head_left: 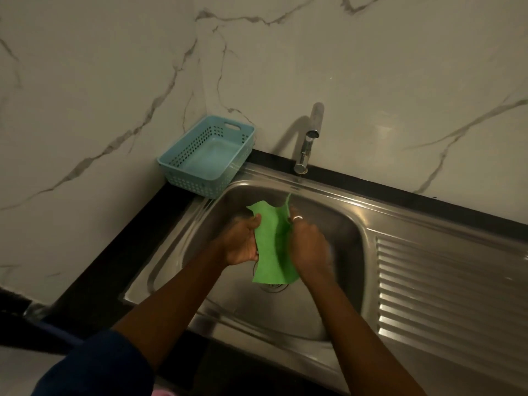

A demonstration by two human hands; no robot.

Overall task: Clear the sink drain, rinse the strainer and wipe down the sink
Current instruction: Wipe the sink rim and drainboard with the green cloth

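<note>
Marble wall (285, 67) runs behind a black counter (114, 252) with a steel sink (177, 252) set in it. At the counter's back left corner sits a blue basket (183, 178) with holes in its sides; its bare floor shows. A tap (307, 150) stands at the sink's back edge. Over the sink bowl, the left hand (243, 242) pinches the left edge of a green cloth (270, 244), and the blurry right hand (308, 244) grips its right edge. Under the cloth's bottom edge, the drain (274, 287) peeks out.
</note>
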